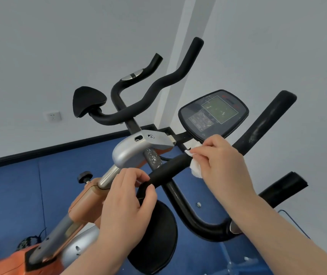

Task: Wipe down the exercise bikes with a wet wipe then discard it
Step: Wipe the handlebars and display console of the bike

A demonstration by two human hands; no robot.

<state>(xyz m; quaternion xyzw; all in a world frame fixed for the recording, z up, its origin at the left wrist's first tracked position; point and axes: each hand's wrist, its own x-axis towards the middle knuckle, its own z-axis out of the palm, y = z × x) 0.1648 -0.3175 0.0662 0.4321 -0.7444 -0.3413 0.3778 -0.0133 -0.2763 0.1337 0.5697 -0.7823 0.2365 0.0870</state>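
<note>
An orange and silver exercise bike point(131, 149) fills the view, with black foam handlebars point(168, 165) and a dark console screen point(214, 114). My right hand point(224, 161) holds a crumpled white wet wipe point(195, 168) pressed against the near handlebar grip, just below the console. My left hand point(127, 203) grips the same black bar lower down, fingers curled around it. A second set of curved black handlebars point(158, 84) with a silver pulse sensor rises behind.
A black elbow pad point(88, 101) sits at the left of the rear handlebars and another round black pad point(156, 239) lies below my left hand. Blue floor mat point(19, 191) and white walls surround the bike. A black adjustment knob point(84, 176) sticks out at left.
</note>
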